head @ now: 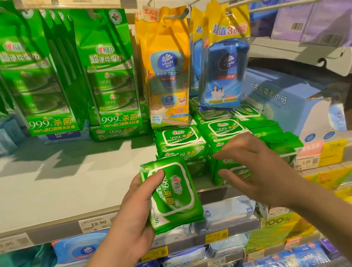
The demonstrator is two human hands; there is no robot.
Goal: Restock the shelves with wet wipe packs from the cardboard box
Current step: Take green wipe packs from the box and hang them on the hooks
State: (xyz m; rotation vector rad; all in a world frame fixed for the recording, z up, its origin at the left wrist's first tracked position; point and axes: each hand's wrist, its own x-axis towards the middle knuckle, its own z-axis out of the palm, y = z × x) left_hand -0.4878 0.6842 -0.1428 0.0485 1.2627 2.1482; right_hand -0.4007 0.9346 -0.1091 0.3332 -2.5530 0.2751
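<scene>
My left hand (pixel 136 209) is clamped on 1 green wet wipe pack (pixel 172 194), thumb curled over its printed face near the upper left corner and fingers hidden underneath. The pack hangs just in front of the shelf (pixel 52 187) edge, tilted, with its long side running away from my palm. My right hand (pixel 252 167) is spread and holds nothing, fingers apart and reaching toward the stacked green packs (pixel 194 139) just beyond its fingertips; I cannot tell if they touch.

The pack looks soft and slightly squashy, its glossy film likely slippery, and probably light enough for 1 hand. I judge the safest hold is across the short sides, gripping the body rather than the flap label.
</scene>
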